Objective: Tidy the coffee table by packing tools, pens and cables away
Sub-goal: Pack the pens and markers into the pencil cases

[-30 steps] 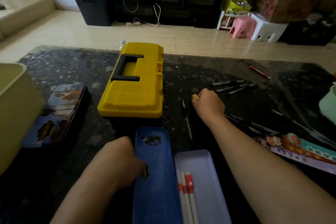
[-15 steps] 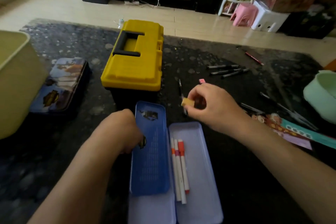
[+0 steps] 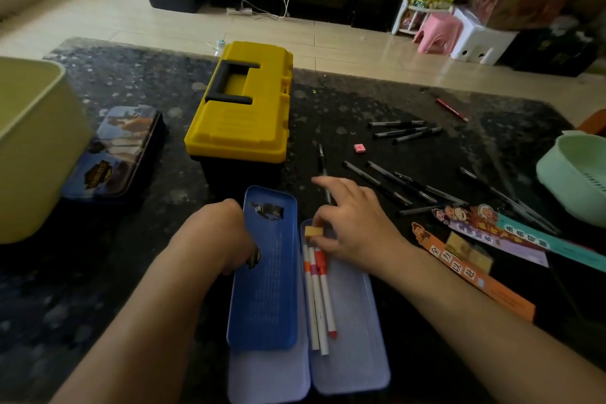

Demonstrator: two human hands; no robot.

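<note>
An open pencil case (image 3: 347, 354) lies at the table's near edge, its blue lid (image 3: 265, 272) raised on the left side. Three white markers (image 3: 319, 298) lie in its tray. My right hand (image 3: 354, 226) pinches a small tan eraser (image 3: 314, 231) over the far end of the tray, index finger stretched out. My left hand (image 3: 213, 236) grips the left edge of the lid. Several black pens (image 3: 403, 129) lie scattered on the dark table, along with a pink eraser (image 3: 359, 148) and a red pencil (image 3: 452, 109).
A shut yellow toolbox (image 3: 242, 111) stands behind the case. A printed tin (image 3: 118, 154) and a pale yellow bin (image 3: 36, 147) sit at left. A green basket (image 3: 577, 174) is at right, with colourful paper strips (image 3: 475, 259) in front of it.
My right hand lifted the tan eraser off the table and carried it back toward me, to the far end of the tray. The left hand stays on the lid.
</note>
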